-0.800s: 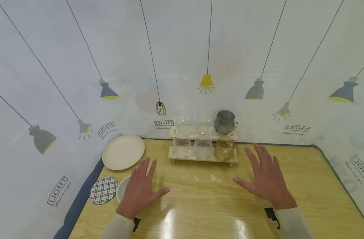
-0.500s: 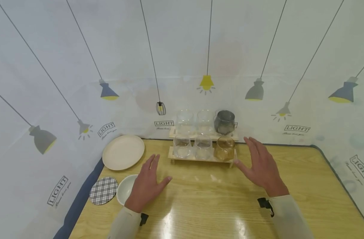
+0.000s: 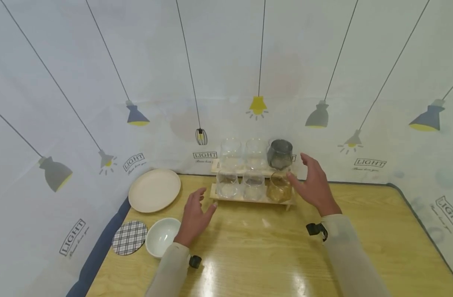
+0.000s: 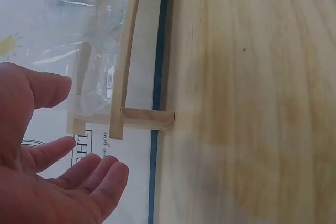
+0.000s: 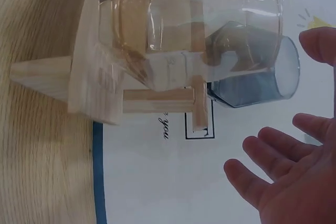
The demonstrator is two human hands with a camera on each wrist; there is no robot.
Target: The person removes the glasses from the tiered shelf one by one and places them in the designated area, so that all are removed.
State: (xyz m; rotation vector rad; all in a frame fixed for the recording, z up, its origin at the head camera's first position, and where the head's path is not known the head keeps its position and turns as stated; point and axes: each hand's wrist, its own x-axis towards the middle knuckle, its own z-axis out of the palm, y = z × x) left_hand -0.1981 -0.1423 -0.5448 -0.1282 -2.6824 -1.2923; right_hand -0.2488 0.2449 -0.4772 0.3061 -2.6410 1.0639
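Your left hand (image 3: 195, 218) hung off the left end of a two-tier pale wooden rack (image 3: 248, 201), thumb and loosely bent fingers spread apart, holding nothing. Your right hand (image 3: 314, 187) was at the rack's right end, also wide and without a grip; its thumb overlapped the edge of a rounded amber glass (image 3: 280, 190) in the head view, contact not determinable. The amber glass sat at the right of the lower tier, beside two rounded clear glasses (image 3: 253, 187). Above it, on the upper tier, stood a smoky grey faceted glass (image 3: 280, 154), to the right of two more clear tumblers (image 3: 231, 152). The rack stood at the back of the light wooden table (image 3: 256, 247). Left of your left hand: a round cream plate (image 3: 154, 190), a white bowl (image 3: 161, 237) and a round plaid coaster (image 3: 129, 237).
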